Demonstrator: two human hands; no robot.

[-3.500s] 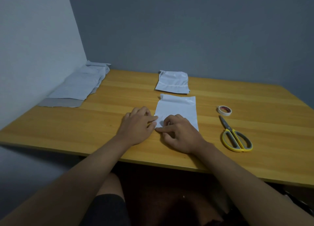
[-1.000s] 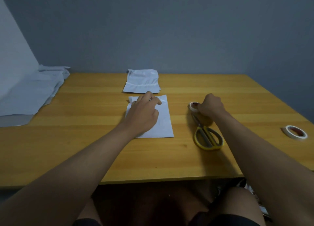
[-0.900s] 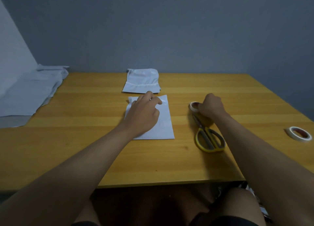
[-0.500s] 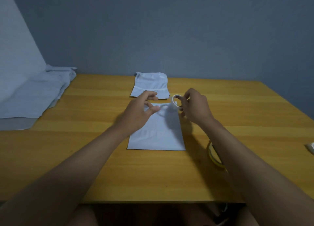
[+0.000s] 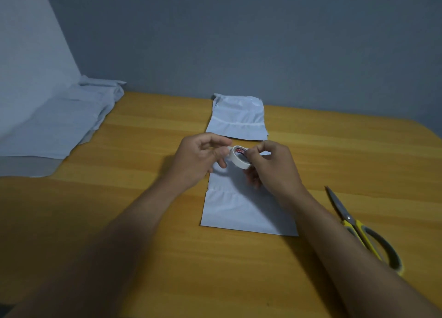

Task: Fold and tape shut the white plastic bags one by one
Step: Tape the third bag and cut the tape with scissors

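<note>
Forearms of mine are reaching forward over the wooden desk. Yellow-handled scissors are lying to my right, blades pointing away from me. Directly ahead, a white plastic bag is lying flat on the desk, and both my hands are hovering over its far end. My right hand is gripping a roll of white tape with curled fingers, while my left hand is pinching at the roll's left edge with thumb and fingers. Beyond them, a second white bag is lying near the wall. Far left, a pile of more white bags is resting against the corner.
</note>
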